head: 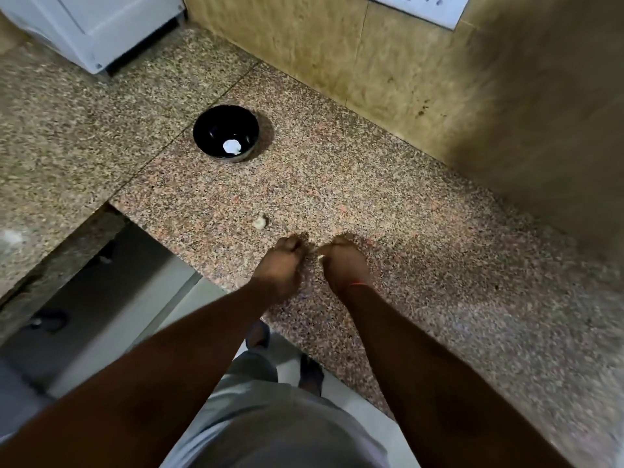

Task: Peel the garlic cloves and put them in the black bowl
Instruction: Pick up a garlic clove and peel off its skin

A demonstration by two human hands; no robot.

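The right hand [342, 261] has its fingers curled under, with a small pale bit at its thumb side that looks like a garlic clove [320, 257] or its skin; it seems pinched there, but blur makes it hard to confirm. The left hand [282, 261] is curled too, fingers tucked, and I cannot tell whether it holds anything. The two hands sit close together but apart, low over the granite counter [422, 231], near its front edge. Just beyond the left hand lies a loose clove [260, 221] on the stone, still looking papery, so probably unpeeled. The black bowl [204, 130] stands well apart, farther back and to the left, with a white piece [231, 146] inside, likely peeled garlic. Main risk: the held piece is tiny and slick once bare, so a hard pinch could squirt it out, and it would vanish against the speckled stone or drop off the front edge to the floor by the person's feet. The bowl is a long reach, so a toss could miss or bounce off the rim. Loose skin could cling to fingers and end up in the bowl. The stray clove could get knocked by a wrist.
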